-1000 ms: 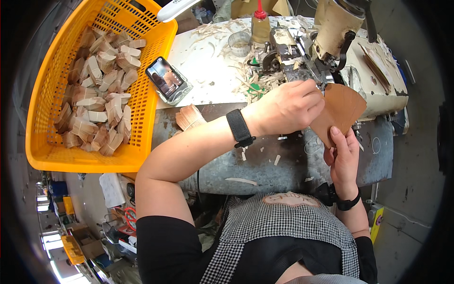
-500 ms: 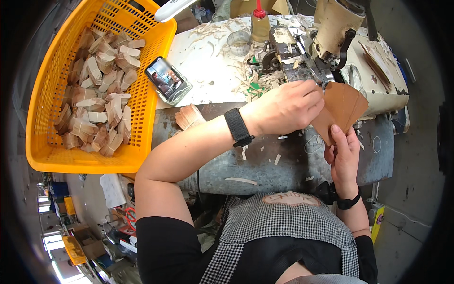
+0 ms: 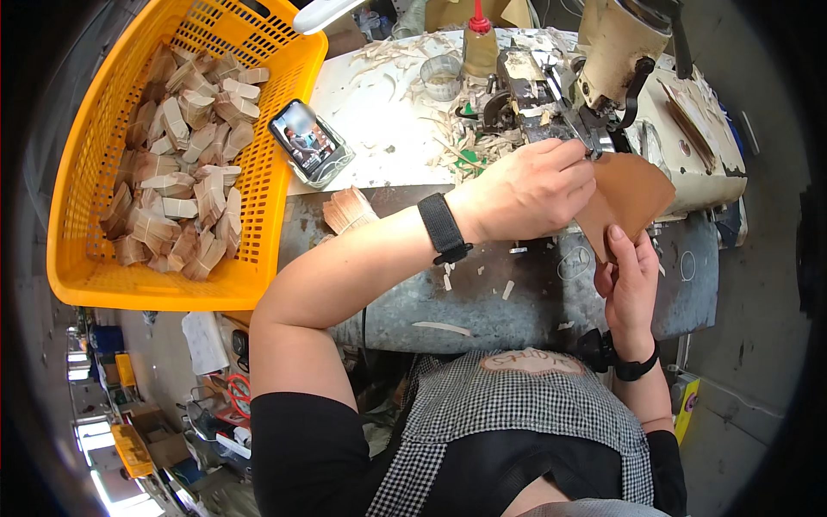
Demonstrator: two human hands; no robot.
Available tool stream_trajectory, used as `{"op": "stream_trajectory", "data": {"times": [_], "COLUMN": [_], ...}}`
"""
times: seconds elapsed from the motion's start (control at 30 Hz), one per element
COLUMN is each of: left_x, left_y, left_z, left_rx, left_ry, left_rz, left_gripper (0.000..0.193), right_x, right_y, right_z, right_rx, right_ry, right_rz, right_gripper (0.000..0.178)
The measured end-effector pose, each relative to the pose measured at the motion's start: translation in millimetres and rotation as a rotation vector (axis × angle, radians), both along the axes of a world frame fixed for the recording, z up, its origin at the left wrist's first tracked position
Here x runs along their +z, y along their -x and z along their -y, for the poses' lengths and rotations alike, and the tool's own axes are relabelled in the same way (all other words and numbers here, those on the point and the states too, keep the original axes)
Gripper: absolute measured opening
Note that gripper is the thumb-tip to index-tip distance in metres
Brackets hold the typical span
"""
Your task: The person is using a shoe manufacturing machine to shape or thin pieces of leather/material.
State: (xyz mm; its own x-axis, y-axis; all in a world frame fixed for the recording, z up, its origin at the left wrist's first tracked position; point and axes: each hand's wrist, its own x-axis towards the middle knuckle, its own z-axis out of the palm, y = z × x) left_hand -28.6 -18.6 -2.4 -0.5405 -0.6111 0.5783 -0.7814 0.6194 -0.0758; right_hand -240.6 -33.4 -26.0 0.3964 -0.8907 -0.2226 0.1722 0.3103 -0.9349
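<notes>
A fan of brown leather pieces [image 3: 636, 191] lies at the front of a cream-coloured machine head [image 3: 622, 65]. My right hand [image 3: 631, 277] pinches its lower tip, thumb on top and the other fingers underneath. From the left, my left hand [image 3: 538, 191] reaches across with fingers curled together at the upper left edge of the leather, close to the machine's metal foot [image 3: 594, 148]. The back of that hand hides its fingertips. Beside my left forearm, a banded bundle of tan pieces [image 3: 349, 210] rests on the grey metal surface [image 3: 482, 302].
A yellow plastic basket [image 3: 172, 297] at the left holds many banded tan bundles. Next to it a phone [image 3: 306, 142] leans in a clear holder. Scraps [image 3: 457, 142], a clear cup [image 3: 440, 77] and a red-tipped bottle [image 3: 480, 47] occupy the white tabletop [image 3: 370, 108].
The leather looks less spread, with fewer separate edges showing. Both hands remain nearly in place at it. The whole view has shifted slightly.
</notes>
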Motion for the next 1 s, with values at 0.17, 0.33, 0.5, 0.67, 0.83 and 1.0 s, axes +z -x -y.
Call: {"op": "stream_trajectory", "data": {"times": [0.17, 0.33, 0.5, 0.67, 0.83, 1.0], "left_x": [-11, -1, -7, -4, -7, -6], "left_y": [-1, -4, -2, -2, -3, -7], "left_z": [-4, -3, -3, 0, -2, -5], "left_rx": [0.000, -0.016, -0.012, -0.002, 0.035, -0.013], "left_ry": [0.054, 0.002, 0.037, 0.066, -0.002, 0.031], "left_rz": [-0.023, -0.004, -0.041, -0.032, -0.033, -0.018], "left_gripper": [0.040, 0.042, 0.042, 0.038, 0.035, 0.028], "right_x": [-2, 0, -2, 0, -3, -5], "right_y": [-1, -3, 0, -4, -2, -3], "right_z": [-2, 0, 0, 0, 2, 0], "right_rx": [-0.015, -0.017, -0.016, -0.008, -0.017, -0.007], "right_ry": [0.046, 0.017, 0.025, 0.042, 0.054, 0.093], "right_rz": [-0.050, -0.032, -0.054, -0.028, -0.038, -0.038], "right_gripper": [0.023, 0.023, 0.023, 0.022, 0.021, 0.020]}}
